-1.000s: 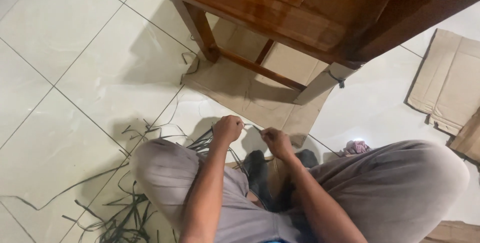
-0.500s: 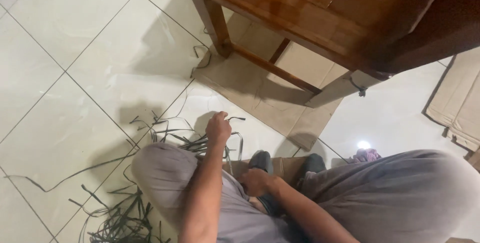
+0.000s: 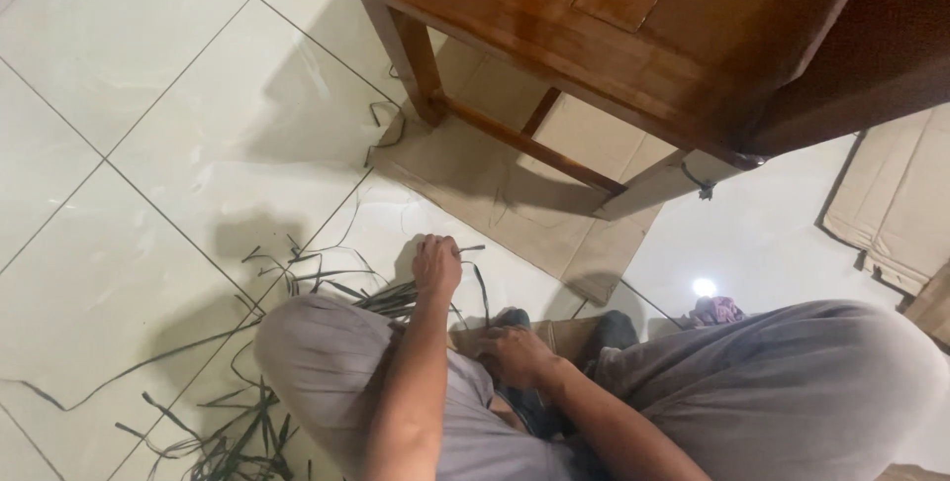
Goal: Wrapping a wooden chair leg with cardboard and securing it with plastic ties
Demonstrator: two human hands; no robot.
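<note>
1. dark strip (image 3: 477,278): a thin, flat strand that loops out from our left hand (image 3: 436,264) and bends down toward our lap; it sits over the pale tiled floor (image 3: 148,125), just ahead of our left knee (image 3: 317,342).
2. our left hand has its fingers curled together and clamped on the strip's upper end, held above the floor near the front edge of the cardboard sheet (image 3: 515,214).
3. our right hand (image 3: 515,354) rests lower, between our knees, fingers bent down against a small brown cardboard piece (image 3: 554,335); we cannot tell whether they pinch anything.
4. loose dark strips (image 3: 237,422) lie scattered on the floor by our left knee and trail toward the lower left corner of the view.
5. a wooden chair (image 3: 554,16) stands beyond our hands, its front legs on the cardboard sheet.
6. more flattened cardboard (image 3: 896,199) lies at the right edge of the floor, well apart from our hands.
7. a small pinkish cloth (image 3: 714,311) sits on the floor just beside our right leg (image 3: 792,382), next to a bright spot of reflected light.
</note>
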